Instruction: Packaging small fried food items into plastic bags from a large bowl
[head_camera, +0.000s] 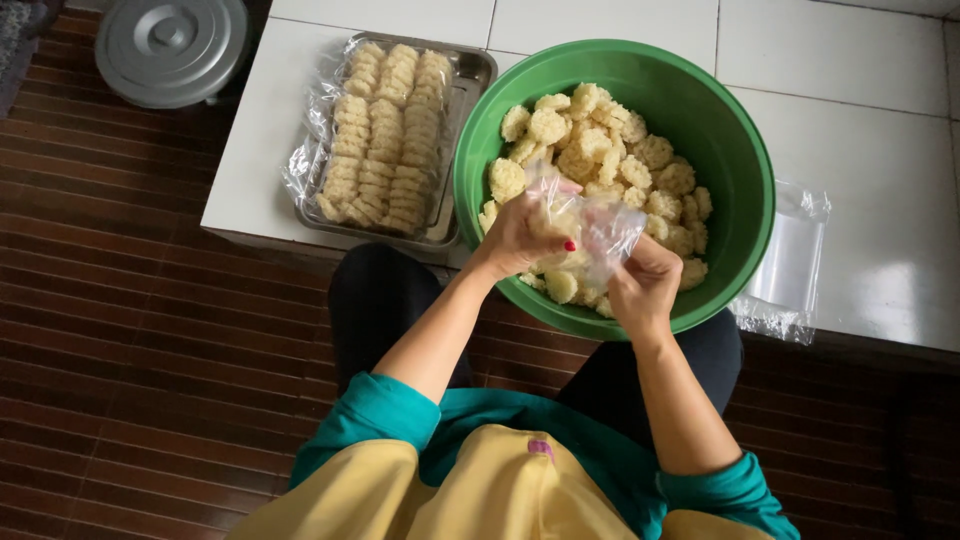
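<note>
Bag (598, 222), clear plastic, held over near side of green bowl (735, 150), pinched between both hands. Left hand (520, 235) curled shut on bag's left edge, thumb on top. Right hand (645, 285) closed on bag's near right corner. Bowl heaped with pale round crackers (600, 150). Left of bowl, metal tray (470, 85) with wrapped cracker rows. Right of bowl, flat stack of bags (790, 265) on white tiles (860, 60). Far left, grey lid (170, 45).
</note>
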